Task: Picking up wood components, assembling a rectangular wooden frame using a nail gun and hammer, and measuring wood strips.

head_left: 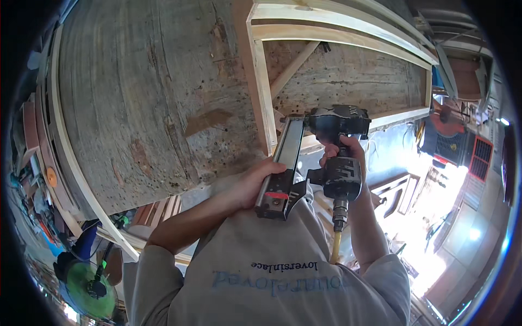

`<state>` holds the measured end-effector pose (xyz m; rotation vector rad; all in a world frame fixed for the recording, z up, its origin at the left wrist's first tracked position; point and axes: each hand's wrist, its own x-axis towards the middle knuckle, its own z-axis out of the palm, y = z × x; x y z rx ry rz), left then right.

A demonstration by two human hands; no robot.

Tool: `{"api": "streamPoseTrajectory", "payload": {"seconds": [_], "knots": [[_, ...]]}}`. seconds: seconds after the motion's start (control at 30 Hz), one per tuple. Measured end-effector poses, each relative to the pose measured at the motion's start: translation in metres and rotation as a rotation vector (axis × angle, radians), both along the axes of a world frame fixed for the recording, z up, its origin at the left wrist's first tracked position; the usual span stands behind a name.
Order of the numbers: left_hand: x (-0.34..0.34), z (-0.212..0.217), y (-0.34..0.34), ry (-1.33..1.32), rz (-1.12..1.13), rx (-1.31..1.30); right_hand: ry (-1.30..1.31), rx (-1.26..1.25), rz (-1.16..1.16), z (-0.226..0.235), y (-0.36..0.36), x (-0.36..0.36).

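Observation:
A black pneumatic nail gun (337, 122) is held at the near corner of a pale wooden frame (260, 81) that lies on a large worn plywood bench (152, 92). My right hand (342, 149) grips the gun's handle, with a yellow air hose (336, 247) hanging from its base. My left hand (253, 182) is closed around the gun's long silver magazine (285, 163), near its red-marked end. The gun's nose sits against the frame's corner joint.
A thin wooden strip (70, 152) runs along the bench's left edge. A green fan (89, 282) stands on the floor at lower left. More wooden frames (397, 190) lie below at right, and a red-grilled machine (462, 149) stands at far right.

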<state>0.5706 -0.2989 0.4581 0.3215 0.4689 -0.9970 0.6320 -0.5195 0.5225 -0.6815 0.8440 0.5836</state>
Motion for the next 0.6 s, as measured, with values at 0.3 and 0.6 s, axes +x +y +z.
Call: {"api": "streamPoseTrajectory", "payload": {"seconds": [0.3,0.6], "knots": [[0.008,-0.035,0.017,0.009,-0.042,-0.012,-0.031,-0.045,-0.104,-0.011,0.028,-0.010],[-0.005,-0.033,0.008,0.006,-0.051,0.023,-0.081,-0.038,-0.080,-0.004,0.018,-0.020]]}}
